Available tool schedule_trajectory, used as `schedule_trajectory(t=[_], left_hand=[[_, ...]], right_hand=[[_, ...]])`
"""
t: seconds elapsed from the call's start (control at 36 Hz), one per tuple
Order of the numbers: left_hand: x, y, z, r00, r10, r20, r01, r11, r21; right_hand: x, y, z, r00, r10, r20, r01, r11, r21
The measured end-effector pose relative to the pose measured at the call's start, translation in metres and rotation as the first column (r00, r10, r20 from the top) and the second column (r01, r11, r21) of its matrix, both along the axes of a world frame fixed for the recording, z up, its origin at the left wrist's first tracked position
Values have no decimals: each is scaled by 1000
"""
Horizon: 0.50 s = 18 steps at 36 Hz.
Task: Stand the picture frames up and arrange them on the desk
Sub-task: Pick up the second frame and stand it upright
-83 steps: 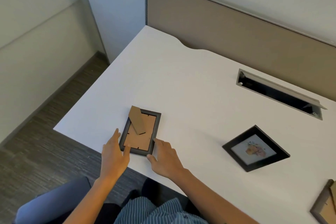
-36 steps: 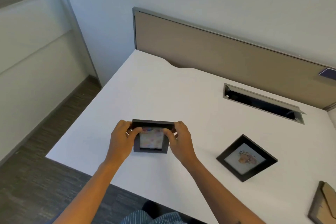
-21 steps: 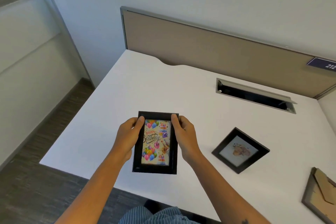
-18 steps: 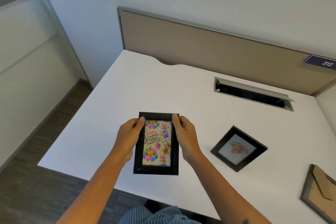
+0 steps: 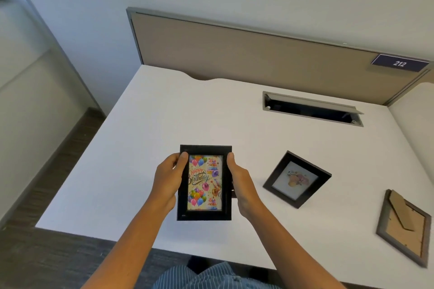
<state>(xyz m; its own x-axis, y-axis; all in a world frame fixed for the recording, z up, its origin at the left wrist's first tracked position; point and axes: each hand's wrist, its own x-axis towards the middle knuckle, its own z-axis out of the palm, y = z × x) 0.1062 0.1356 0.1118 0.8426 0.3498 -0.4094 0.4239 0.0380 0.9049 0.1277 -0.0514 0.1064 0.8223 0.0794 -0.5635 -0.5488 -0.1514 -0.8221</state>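
Both grips, left hand (image 5: 167,179) and right hand (image 5: 242,184), clasp the birthday frame (image 5: 204,183) by its sides, upright above the counter (image 5: 178,115). Right of it lie a black frame (image 5: 297,179) face up and a grey frame (image 5: 404,226) face down, near the cable slot (image 5: 311,109).

birthday frame (image 5: 204,183) held upright, picture showing; flower frame (image 5: 296,179) flat, face up; grey frame (image 5: 404,226) face down.

Two frames (image 5: 297,179) (image 5: 404,226) lie right of the held frame (image 5: 204,183).
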Motion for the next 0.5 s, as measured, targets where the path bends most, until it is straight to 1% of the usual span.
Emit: schedule_trajectory(t=[0.14, 0.25, 0.33, 0.5], left_hand=[[4, -11, 3, 997, -70, 26, 70, 997, -16], [8, -18, 2, 991, -132, 35, 133, 991, -29], [14, -23, 1, 982, -183, 37, 184, 982, -32], [30, -33, -7, 968, -248, 40, 249, 968, -29]], right_hand=[[-2, -14, -3, 995, -21, -94, 31, 994, 107], [1, -27, -5, 986, -68, -155, 90, 986, 143], [1, -35, -6, 979, -117, -165, 143, 978, 154], [0, -46, -5, 975, -172, -142, 195, 966, 172]])
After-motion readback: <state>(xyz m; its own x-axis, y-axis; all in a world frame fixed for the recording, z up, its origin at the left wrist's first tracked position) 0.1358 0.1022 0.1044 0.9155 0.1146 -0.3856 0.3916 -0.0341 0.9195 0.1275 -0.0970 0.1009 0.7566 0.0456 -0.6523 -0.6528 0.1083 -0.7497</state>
